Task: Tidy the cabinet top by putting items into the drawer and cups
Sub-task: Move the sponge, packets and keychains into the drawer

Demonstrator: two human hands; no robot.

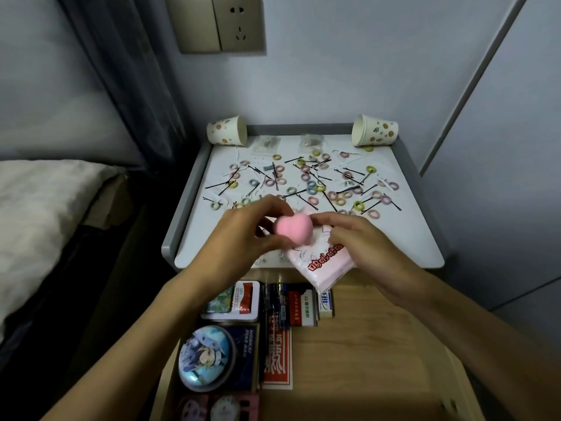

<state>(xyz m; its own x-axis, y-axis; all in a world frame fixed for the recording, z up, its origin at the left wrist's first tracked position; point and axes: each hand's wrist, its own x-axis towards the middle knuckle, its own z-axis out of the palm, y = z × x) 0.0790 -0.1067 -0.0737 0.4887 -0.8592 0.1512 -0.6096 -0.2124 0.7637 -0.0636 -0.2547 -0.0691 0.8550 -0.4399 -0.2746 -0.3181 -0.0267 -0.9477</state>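
Cabinet top (pixel 394 238): white surface with a raised grey rim, littered across its rear two thirds. The front strip is partly hidden by the hands.

Drawer (pixel 379 344): open beneath the front edge. Its left side is packed with a round tin (pixel 206 358), boxes and batteries; its right side is bare wood.

Left hand (pixel 243 235): fingers and thumb curl round a pink sponge (pixel 292 227), held above the cabinet's front edge.

Right hand (pixel 361 238): fingers curl onto a pink packet (pixel 321 262), gripping its upper end. The lower corner hangs out over the drawer. Whether these fingers also touch the sponge I cannot tell.

Left cup (pixel 226 130) and right cup (pixel 376 130): both lie on their sides at the rear corners, mouths facing inward.

Hair ties (pixel 358 205) and bobby pins (pixel 218 185): scattered and overlapping, some just behind the hands.

Risks, as judged:
- The sponge is soft and rounded, so a loose release near the edge could let it bounce past the drawer to the floor.
- The packet is slippery and held by one end. It may slide out, or land on the crowded left side and stop the drawer closing.
- Lowering either wrist could sweep nearby ties and pins over the rimless front edge.
- The cups must be stood upright first; filled while on their sides, they would spill or roll.
- Pins crossing ties may drag neighbours along when lifted.
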